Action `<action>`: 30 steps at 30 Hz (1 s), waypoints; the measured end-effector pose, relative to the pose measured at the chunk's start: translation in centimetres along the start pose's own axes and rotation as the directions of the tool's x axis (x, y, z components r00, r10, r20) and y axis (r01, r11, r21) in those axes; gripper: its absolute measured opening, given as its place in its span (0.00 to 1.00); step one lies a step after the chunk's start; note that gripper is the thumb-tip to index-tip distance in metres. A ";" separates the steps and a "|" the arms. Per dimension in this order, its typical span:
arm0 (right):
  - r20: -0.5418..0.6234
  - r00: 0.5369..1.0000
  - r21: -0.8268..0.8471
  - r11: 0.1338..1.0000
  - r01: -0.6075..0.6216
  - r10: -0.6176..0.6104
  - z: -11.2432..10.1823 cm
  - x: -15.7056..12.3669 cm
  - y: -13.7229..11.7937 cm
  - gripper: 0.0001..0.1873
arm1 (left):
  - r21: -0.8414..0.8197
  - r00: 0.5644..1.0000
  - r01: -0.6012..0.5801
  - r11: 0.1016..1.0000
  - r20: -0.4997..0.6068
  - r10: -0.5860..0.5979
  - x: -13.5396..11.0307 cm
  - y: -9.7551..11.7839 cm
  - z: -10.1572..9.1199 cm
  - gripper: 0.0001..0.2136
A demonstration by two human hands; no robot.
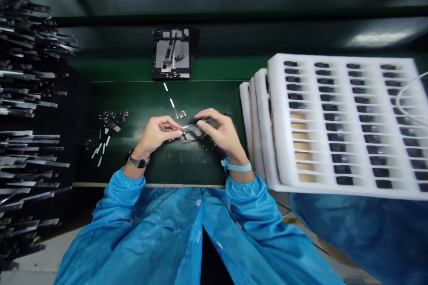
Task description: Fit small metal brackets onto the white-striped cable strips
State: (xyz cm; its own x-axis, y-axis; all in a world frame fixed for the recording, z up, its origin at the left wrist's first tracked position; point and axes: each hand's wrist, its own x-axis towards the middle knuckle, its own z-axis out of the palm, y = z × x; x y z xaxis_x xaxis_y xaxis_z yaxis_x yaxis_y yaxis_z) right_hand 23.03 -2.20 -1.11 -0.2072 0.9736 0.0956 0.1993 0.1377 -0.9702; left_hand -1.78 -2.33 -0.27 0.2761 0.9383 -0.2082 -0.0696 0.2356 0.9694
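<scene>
Over the green mat, my left hand (163,128) pinches the end of a thin flex cable (185,129) between thumb and fingertips. A dark, partly shiny strip curves from there toward my right hand (219,129), which is smeared by motion. The right thumb and fingers are curled close together, and what lies between them is blurred. Just beyond the hands rests another flex cable (179,114) with a small connector board and white patches. Small light specks are scattered on the mat below my right hand.
A black tray-like device part (171,73) holding loose flex cables lies at the back. A pile of flex parts (112,120) sits left, beside a dark rack bristling with strips (33,147). White slotted foam trays (281,142) with dark parts stand at right; a cable (397,98) crosses them.
</scene>
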 end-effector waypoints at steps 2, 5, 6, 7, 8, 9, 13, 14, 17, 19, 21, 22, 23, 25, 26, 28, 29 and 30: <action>-0.228 0.972 -0.120 0.992 0.031 -0.058 -0.3 0.1 0.4 0.08 | -0.123 0.991 -0.081 0.989 -0.117 0.066 0.1 0.5 -0.9 0.17; -0.272 0.958 -0.279 0.960 0.014 -0.092 0.1 0.4 1.3 0.05 | -0.287 0.933 -0.245 0.926 -0.329 0.145 0.5 1.1 -2.8 0.18; -0.237 0.967 -0.323 0.946 0.015 -0.096 0.4 0.5 1.5 0.05 | -0.316 0.910 -0.287 0.904 -0.384 0.155 0.6 1.1 -3.4 0.19; -0.204 0.974 -0.363 0.932 0.018 -0.098 0.6 0.5 1.6 0.05 | -0.332 0.892 -0.314 0.889 -0.424 0.157 0.7 1.1 -4.0 0.19; -0.177 0.979 -0.396 0.918 0.021 -0.099 0.6 0.6 1.7 0.05 | -0.337 0.880 -0.326 0.883 -0.451 0.153 0.8 1.0 -4.5 0.19; -0.151 0.984 -0.417 0.908 0.026 -0.097 0.5 0.6 1.7 0.05 | -0.336 0.872 -0.329 0.883 -0.467 0.147 0.9 0.9 -4.9 0.19; 0.172 0.984 -0.362 0.927 0.103 -0.042 -1.0 0.3 1.6 0.03 | -0.327 0.861 -0.335 0.884 -0.487 0.146 1.0 0.0 -5.6 0.17; 0.284 0.958 -0.347 0.929 0.126 -0.024 -1.4 0.2 1.7 0.02 | -0.329 0.860 -0.339 0.881 -0.488 0.148 1.0 -0.3 -5.5 0.16; 0.471 0.882 -0.395 0.898 0.195 0.015 -1.7 -0.2 1.9 0.03 | -0.331 0.868 -0.319 0.888 -0.479 0.133 1.2 -0.7 -5.0 0.12; 0.503 0.863 -0.461 0.857 0.230 0.039 -1.3 -0.4 2.1 0.05 | -0.330 0.876 -0.289 0.899 -0.470 0.109 1.4 -0.9 -4.6 0.12; 0.516 0.854 -0.511 0.824 0.245 0.066 -0.6 -0.5 2.3 0.03 | -0.335 0.876 -0.262 0.905 -0.476 0.077 1.5 -1.0 -4.3 0.13; 0.518 0.852 -0.528 0.812 0.247 0.078 -0.3 -0.6 2.3 0.03 | -0.339 0.873 -0.250 0.907 -0.484 0.060 1.5 -1.0 -4.2 0.13; 0.517 0.852 -0.540 0.805 0.245 0.087 -0.1 -0.6 2.3 0.05 | -0.343 0.870 -0.239 0.908 -0.491 0.044 1.5 -1.0 -4.2 0.13; 0.510 0.855 -0.547 0.803 0.236 0.096 0.2 -0.7 2.1 0.07 | -0.346 0.872 -0.217 0.913 -0.489 0.022 1.5 -1.0 -4.2 0.14; 0.508 0.856 -0.535 0.813 0.231 0.091 0.3 -0.6 1.9 0.08 | -0.344 0.877 -0.211 0.915 -0.479 0.022 1.4 -1.0 -4.2 0.14; 0.491 0.870 -0.478 0.851 0.218 0.053 0.2 -0.6 1.4 0.08 | -0.332 0.889 -0.215 0.918 -0.457 0.043 1.4 -1.2 -4.4 0.16; 0.462 0.887 -0.437 0.876 0.203 0.024 0.1 -0.5 1.1 0.08 | -0.325 0.891 -0.223 0.919 -0.450 0.058 1.4 -1.2 -4.4 0.17; 0.416 0.909 -0.390 0.904 0.177 0.001 0.0 -0.4 0.9 0.07 | -0.317 0.892 -0.232 0.920 -0.447 0.071 1.3 -1.3 -4.4 0.18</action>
State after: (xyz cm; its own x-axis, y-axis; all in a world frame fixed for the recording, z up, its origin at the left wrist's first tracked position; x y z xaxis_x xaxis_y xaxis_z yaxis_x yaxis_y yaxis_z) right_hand 23.27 -2.52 -2.01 -0.5868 0.8097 -0.0072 0.5168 0.3676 -0.7732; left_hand -5.55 -0.28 -2.38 -0.1875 0.9665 -0.1751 -0.4320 0.0790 0.8984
